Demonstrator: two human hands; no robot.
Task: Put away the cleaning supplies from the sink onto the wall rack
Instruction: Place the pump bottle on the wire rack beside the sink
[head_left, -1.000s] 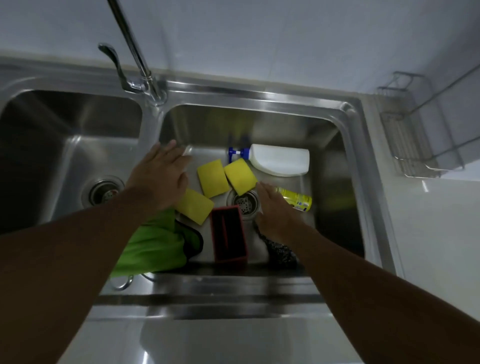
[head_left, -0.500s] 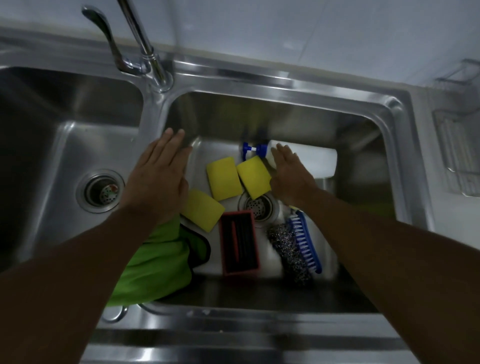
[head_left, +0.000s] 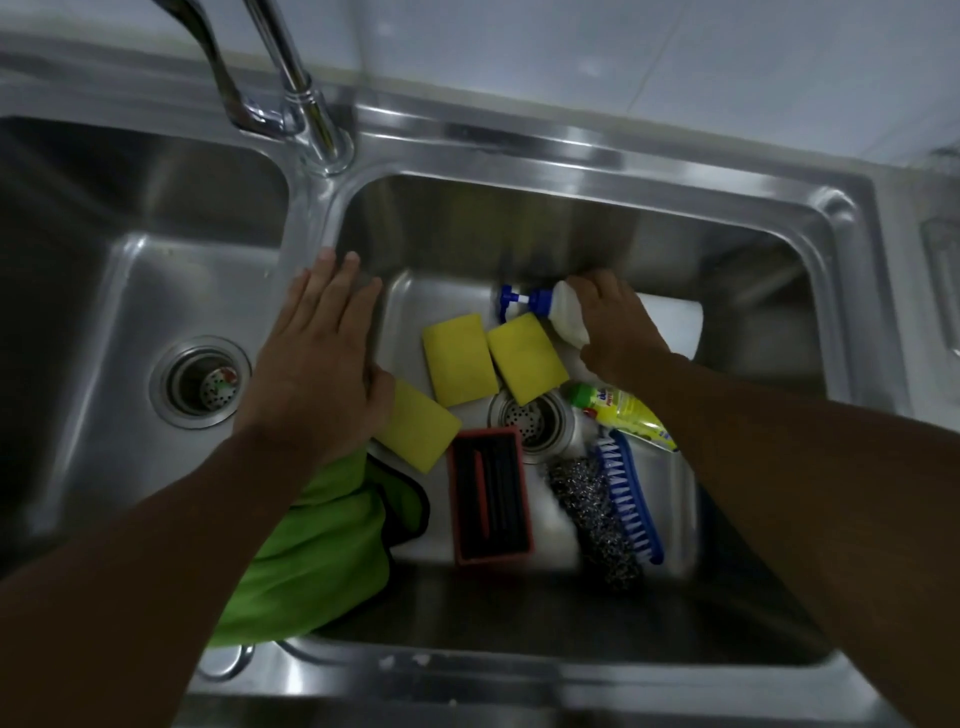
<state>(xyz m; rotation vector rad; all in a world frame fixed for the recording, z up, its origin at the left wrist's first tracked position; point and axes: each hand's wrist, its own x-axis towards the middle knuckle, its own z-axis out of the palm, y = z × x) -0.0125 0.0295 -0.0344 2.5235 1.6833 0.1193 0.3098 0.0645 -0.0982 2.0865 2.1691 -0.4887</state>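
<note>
In the right basin of the steel sink (head_left: 613, 208) lies a white spray bottle (head_left: 569, 314) with a blue trigger head, on its side at the back. My right hand (head_left: 618, 332) is wrapped over its body. Three yellow sponges (head_left: 460, 358) lie left of it around the drain. A yellow dish-soap bottle (head_left: 626, 413), a blue brush (head_left: 631, 499), a steel scourer (head_left: 592, 514), a red-rimmed tray (head_left: 491, 496) and a green cloth (head_left: 322, 551) fill the front. My left hand (head_left: 317, 364) rests flat on the divider, fingers apart, holding nothing.
The tap (head_left: 306, 104) stands behind the divider. The left basin (head_left: 130, 291) holds only its drain strainer. A sliver of the wire wall rack (head_left: 943, 291) shows at the right edge. White wall tiles run behind the sink.
My right hand has gone from the soap bottle near the drain back to the white spray bottle and closed over it. The view has dipped closer to the sink; the left hand stayed put.
</note>
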